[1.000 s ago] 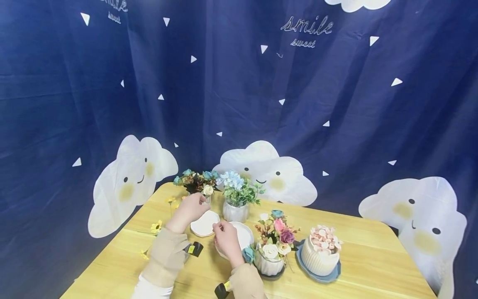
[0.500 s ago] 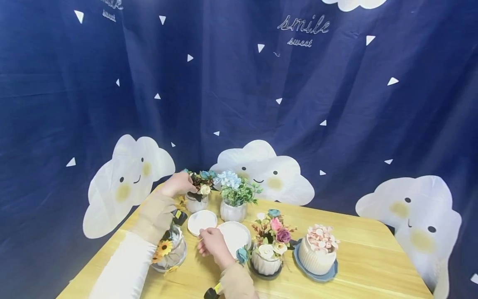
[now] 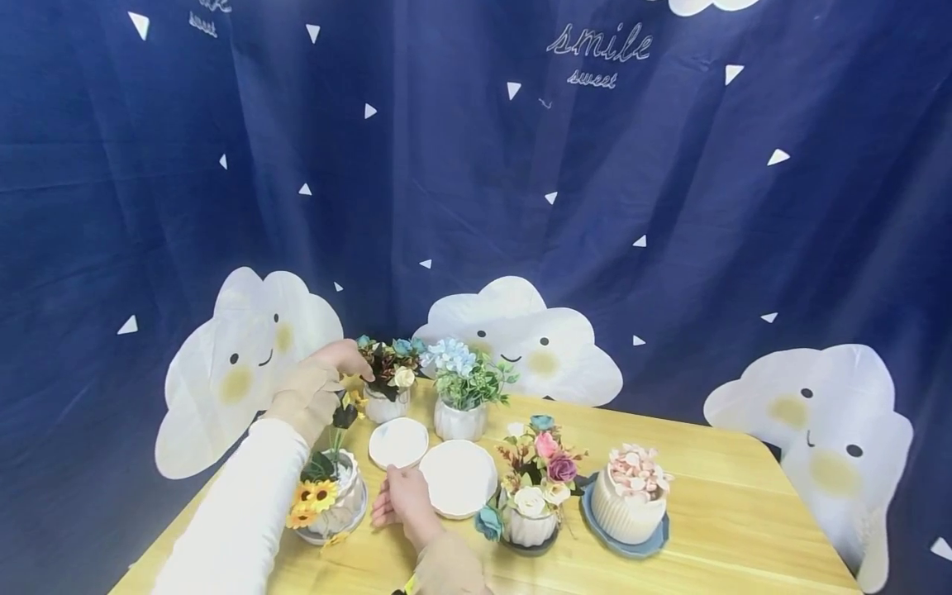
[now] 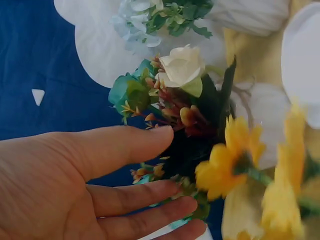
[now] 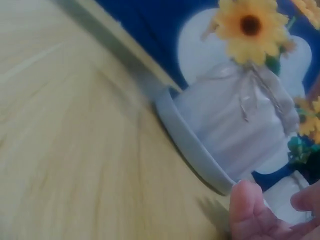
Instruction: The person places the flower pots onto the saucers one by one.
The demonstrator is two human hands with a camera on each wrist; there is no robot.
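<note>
My left hand (image 3: 345,358) is beside the teal and cream artificial flowers (image 3: 402,376) in the white pot (image 3: 387,406) at the back left. In the left wrist view, its thumb and extended fingers (image 4: 135,145) stand apart and overlap the dark leaves, holding nothing. My right hand (image 3: 407,500) hovers palm-side left at the front of two white plates, the small plate (image 3: 398,444) and the larger plate (image 3: 458,479), with nothing in it. To its left, a white pot of sunflowers (image 5: 250,25) stands on a pale grey saucer (image 5: 187,142), partly hidden by my left sleeve in the head view.
Blue hydrangea in a white pot (image 3: 460,420) stands behind the plates. Right of them are a pot of mixed roses (image 3: 530,529) on a dark saucer and a ribbed pot (image 3: 629,508) of pink flowers on a blue saucer. A dark blue curtain (image 3: 446,165) hangs behind the wooden table (image 3: 714,496).
My left hand has gone left and back from above the small plate to the rear flowers. My right hand has drawn left off the larger plate, and the sunflower pot has come into view.
</note>
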